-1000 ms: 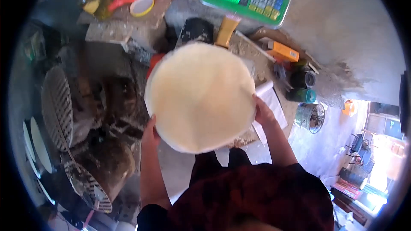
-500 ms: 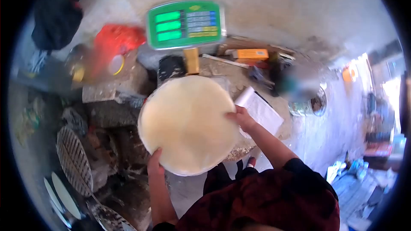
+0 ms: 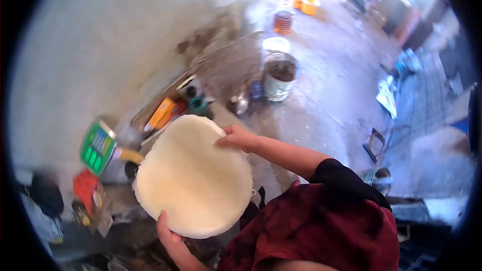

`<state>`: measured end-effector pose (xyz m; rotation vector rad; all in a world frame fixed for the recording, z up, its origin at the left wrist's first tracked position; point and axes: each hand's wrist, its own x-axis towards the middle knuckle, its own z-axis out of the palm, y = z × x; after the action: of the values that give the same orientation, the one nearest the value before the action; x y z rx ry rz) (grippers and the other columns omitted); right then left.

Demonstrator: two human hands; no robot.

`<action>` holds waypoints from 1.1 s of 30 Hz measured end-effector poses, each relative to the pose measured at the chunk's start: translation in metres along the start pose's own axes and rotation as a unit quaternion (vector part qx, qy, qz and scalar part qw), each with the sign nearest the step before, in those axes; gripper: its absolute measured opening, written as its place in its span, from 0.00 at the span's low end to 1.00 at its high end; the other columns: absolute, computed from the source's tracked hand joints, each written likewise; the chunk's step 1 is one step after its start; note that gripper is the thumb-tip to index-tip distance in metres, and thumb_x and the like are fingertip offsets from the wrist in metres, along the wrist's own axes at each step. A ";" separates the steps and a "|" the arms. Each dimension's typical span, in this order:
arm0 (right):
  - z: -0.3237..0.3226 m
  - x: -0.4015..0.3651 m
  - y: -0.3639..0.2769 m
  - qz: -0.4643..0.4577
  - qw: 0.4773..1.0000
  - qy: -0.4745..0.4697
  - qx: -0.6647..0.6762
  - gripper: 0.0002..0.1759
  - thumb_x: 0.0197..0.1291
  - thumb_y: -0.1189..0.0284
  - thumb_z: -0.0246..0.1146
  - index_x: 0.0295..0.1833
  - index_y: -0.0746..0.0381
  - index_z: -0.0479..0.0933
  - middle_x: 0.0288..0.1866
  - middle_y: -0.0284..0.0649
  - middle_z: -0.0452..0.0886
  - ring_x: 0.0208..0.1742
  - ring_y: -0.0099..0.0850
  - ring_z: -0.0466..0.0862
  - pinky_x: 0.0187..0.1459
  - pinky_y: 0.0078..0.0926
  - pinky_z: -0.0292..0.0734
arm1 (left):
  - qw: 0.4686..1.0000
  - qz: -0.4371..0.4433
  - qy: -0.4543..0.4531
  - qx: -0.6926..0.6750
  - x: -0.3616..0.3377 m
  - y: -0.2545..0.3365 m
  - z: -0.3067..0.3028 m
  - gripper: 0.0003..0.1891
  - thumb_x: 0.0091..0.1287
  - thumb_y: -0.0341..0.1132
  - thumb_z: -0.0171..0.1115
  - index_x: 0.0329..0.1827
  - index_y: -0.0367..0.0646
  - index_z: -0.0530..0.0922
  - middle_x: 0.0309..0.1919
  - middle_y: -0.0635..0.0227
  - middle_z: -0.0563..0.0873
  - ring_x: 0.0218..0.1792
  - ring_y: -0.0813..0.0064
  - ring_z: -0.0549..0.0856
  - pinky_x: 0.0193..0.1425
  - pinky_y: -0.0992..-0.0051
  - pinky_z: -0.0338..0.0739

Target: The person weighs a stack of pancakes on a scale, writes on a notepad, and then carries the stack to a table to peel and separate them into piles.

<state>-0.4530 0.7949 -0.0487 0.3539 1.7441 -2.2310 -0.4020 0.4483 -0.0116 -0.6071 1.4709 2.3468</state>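
Low and left of centre, a pale cream disc (image 3: 193, 175) is held up in front of the person's chest, its flat face toward the camera and clear of every surface. It is round, with a slightly thicker, whiter rim.

Hands are apart, one on each side of the disc. The left hand (image 3: 166, 230) grips the near lower edge, thumb lying on the face. The right hand (image 3: 238, 138) pinches the far upper edge, fingers curled over the rim. The right forearm runs back to a dark cuff and a red sleeve (image 3: 326, 221).

Behind the disc's left edge sits a green scale (image 3: 98, 148), partly hidden by it. Just beyond the top edge lie an orange box (image 3: 161, 113) and a teal cup (image 3: 198, 104), both blurred. A red bag (image 3: 84, 188) lies left of the disc, below the scale.

Farther out, a bucket (image 3: 279, 76) stands on the grey floor (image 3: 331, 100), well apart from the hands. An amber jar (image 3: 282, 21) stands beyond it. A pale wall (image 3: 115, 35) fills the upper left.
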 end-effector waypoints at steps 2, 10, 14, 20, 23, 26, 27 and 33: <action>-0.053 -0.045 -0.023 -0.023 0.999 0.044 0.009 0.15 0.43 0.73 0.61 0.38 0.69 0.76 0.32 0.38 0.79 0.31 0.25 0.79 0.37 0.23 0.74 | 0.999 -0.030 -0.026 0.025 -0.002 -0.012 0.050 0.24 0.57 0.35 0.56 0.54 0.32 0.65 0.48 0.56 0.74 0.47 0.61 0.75 0.50 0.64 0.71; -0.278 -0.200 -0.055 -0.079 0.966 0.246 0.023 0.18 0.40 0.71 0.61 0.39 0.69 0.77 0.32 0.41 0.79 0.32 0.28 0.79 0.37 0.25 0.74 | 0.953 -0.154 -0.241 0.098 0.024 -0.103 0.273 0.26 0.56 0.35 0.57 0.57 0.36 0.63 0.50 0.55 0.74 0.49 0.56 0.75 0.54 0.58 0.70; -0.379 -0.260 -0.050 -0.092 0.944 0.295 0.113 0.18 0.40 0.72 0.61 0.40 0.70 0.76 0.34 0.41 0.79 0.34 0.29 0.79 0.37 0.25 0.74 | 0.918 -0.244 -0.291 0.117 0.045 -0.168 0.393 0.26 0.55 0.33 0.58 0.57 0.36 0.63 0.51 0.53 0.74 0.50 0.56 0.75 0.56 0.57 0.69; -0.509 -0.353 -0.028 -0.084 0.883 0.434 0.158 0.17 0.45 0.75 0.59 0.44 0.69 0.73 0.38 0.44 0.79 0.37 0.32 0.80 0.39 0.28 0.76 | 0.844 -0.342 -0.382 0.159 0.049 -0.274 0.574 0.24 0.57 0.29 0.54 0.57 0.31 0.62 0.51 0.51 0.73 0.50 0.56 0.75 0.55 0.61 0.70; -0.545 -0.412 -0.027 -0.088 0.818 0.527 0.212 0.18 0.45 0.76 0.59 0.45 0.70 0.72 0.38 0.45 0.79 0.36 0.34 0.81 0.39 0.30 0.77 | 0.793 -0.370 -0.444 0.191 0.030 -0.329 0.667 0.22 0.57 0.29 0.54 0.54 0.29 0.63 0.48 0.50 0.74 0.47 0.57 0.76 0.53 0.63 0.72; -0.580 -0.472 -0.027 -0.086 0.772 0.583 0.238 0.18 0.47 0.75 0.59 0.45 0.71 0.72 0.38 0.46 0.79 0.35 0.35 0.81 0.40 0.31 0.77 | 0.747 -0.416 -0.457 0.247 0.001 -0.382 0.754 0.20 0.56 0.30 0.55 0.51 0.29 0.66 0.45 0.51 0.76 0.44 0.58 0.78 0.49 0.62 0.75; -0.593 -0.489 -0.025 -0.102 0.754 0.596 0.257 0.18 0.46 0.76 0.59 0.45 0.71 0.72 0.38 0.47 0.79 0.35 0.35 0.81 0.39 0.31 0.77 | 0.722 -0.443 -0.467 0.254 -0.003 -0.404 0.781 0.20 0.56 0.30 0.56 0.51 0.30 0.66 0.45 0.52 0.77 0.44 0.58 0.78 0.50 0.61 0.74; -0.709 -0.560 -0.001 -0.069 0.694 0.667 0.262 0.18 0.45 0.77 0.60 0.44 0.73 0.72 0.38 0.48 0.79 0.35 0.37 0.81 0.40 0.33 0.77 | 0.651 -0.510 -0.492 0.271 -0.040 -0.509 0.917 0.20 0.58 0.28 0.55 0.53 0.31 0.65 0.46 0.52 0.75 0.46 0.58 0.78 0.50 0.61 0.74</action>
<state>0.0787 1.5250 -0.0127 2.5549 1.3736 -2.6676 -0.3038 1.4928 -0.0331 0.0936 0.7918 0.8921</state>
